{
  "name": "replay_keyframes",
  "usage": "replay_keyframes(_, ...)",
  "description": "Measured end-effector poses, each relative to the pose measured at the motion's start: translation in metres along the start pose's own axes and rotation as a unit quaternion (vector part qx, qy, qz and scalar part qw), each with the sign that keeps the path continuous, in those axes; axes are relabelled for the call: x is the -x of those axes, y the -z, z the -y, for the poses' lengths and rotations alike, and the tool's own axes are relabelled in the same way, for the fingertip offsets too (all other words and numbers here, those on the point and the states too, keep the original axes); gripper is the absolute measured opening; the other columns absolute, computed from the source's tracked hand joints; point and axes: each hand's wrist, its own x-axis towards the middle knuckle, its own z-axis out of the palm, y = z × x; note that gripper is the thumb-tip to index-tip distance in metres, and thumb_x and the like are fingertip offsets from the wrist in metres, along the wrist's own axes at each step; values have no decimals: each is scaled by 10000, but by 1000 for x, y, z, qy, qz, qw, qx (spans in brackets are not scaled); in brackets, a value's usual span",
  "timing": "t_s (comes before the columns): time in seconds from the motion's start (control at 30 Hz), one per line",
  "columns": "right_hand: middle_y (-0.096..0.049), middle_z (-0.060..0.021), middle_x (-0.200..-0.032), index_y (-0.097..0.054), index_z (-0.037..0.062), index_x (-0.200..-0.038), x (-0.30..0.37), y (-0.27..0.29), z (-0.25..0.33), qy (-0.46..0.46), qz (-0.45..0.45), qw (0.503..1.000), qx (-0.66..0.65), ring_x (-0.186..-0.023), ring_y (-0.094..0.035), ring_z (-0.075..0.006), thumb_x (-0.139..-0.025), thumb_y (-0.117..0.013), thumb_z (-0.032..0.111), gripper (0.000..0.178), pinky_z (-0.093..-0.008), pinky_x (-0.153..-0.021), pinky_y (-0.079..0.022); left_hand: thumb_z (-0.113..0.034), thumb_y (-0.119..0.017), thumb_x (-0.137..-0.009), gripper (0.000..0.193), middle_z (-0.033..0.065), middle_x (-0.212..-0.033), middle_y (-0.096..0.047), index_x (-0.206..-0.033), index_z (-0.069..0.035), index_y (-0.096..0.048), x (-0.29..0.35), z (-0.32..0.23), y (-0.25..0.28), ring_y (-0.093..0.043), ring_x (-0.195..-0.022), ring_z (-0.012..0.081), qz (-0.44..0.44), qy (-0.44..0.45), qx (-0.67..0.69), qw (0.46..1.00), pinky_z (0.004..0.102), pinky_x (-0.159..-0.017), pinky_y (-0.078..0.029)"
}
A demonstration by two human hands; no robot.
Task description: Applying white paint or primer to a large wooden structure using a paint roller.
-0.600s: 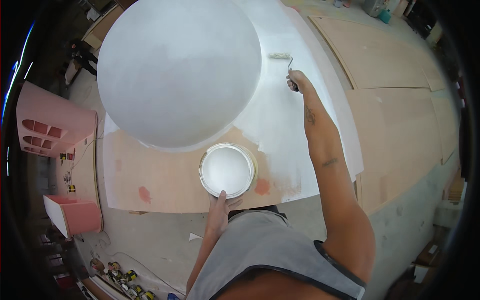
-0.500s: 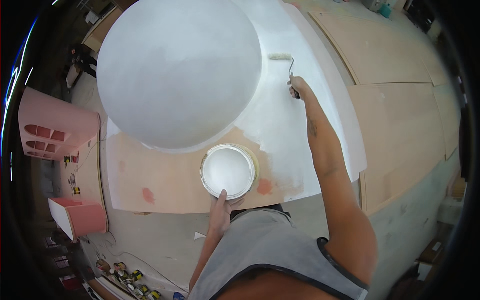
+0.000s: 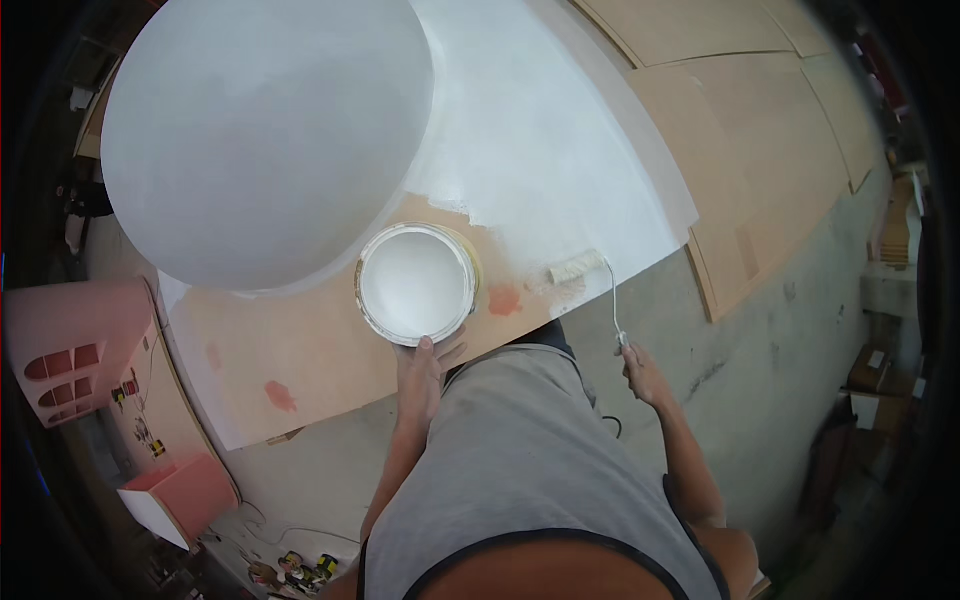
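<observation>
My left hand (image 3: 422, 372) holds a round paint bucket (image 3: 385, 334) from below, its thumb at the near rim. White paint (image 3: 416, 280) shows inside. In my right hand (image 3: 646, 374) is the handle of a paint roller (image 3: 577, 267). The roller's pale sleeve lies at the near edge of a large wooden panel (image 3: 320, 345), on a patchily painted spot. Most of the panel's right side is coated white, while the near left part is bare wood with reddish patches. A big pale grey-white dome or disc (image 3: 270, 140) rests on the panel.
Flat wooden boards (image 3: 740, 150) lie beyond the panel's right edge. Pink furniture pieces (image 3: 85, 345) with arched openings stand at the left. Power tools (image 3: 305, 570) and a cable (image 3: 300, 530) are on the floor at lower left. Boxes (image 3: 875, 370) are stacked at far right.
My right hand has drawn the roller from the white area beside the dome back to the panel's near edge. The left hand still holds the bucket. The view has shifted.
</observation>
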Motion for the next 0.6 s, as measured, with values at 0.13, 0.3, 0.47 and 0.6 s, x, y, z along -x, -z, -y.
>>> replay_keyframes(0.13,-415,-6,-632,-576,70,-1088,57,4,-38,-26,-8,999,-31,-460,-387,-114,-1046,-391,492,462,-300,-386,-311,-434,-482,-1042,745,212,-1465,-432,-1535,-19,-108,6,5,28,-544,-1282,380,16,-37,-127,991,512,-1038,-468)
replay_keyframes(0.3,-423,13,-639,-561,75,-1124,61,-11,-20,-42,2,997,-71,-453,-404,-92,-1047,-381,516,483,-284,-380,-357,-584,-359,-1037,777,187,-1492,-419,-1540,-7,-221,-17,-2,96,-419,-1397,336,-20,-85,-135,987,493,-1100,-398)
replay_keyframes(0.47,-473,-41,-612,-586,21,-1087,-52,-35,52,34,-54,998,0,-430,-470,-156,-1048,-380,479,503,-355,-397,-402,-571,-230,-1065,747,178,-1551,-364,-1517,20,-305,-57,-37,81,-341,-1442,267,23,-170,-125,977,408,-1209,-222)
replay_keyframes(0.6,-475,-21,-658,-573,16,-1097,-108,-44,169,107,-19,989,-103,-441,-463,-124,-1048,-444,397,406,-303,-402,-393,-588,-197,-1061,740,128,-1524,-431,-1495,-17,-382,-76,-11,83,-380,-1421,249,-25,-166,-96,981,408,-1186,-267)
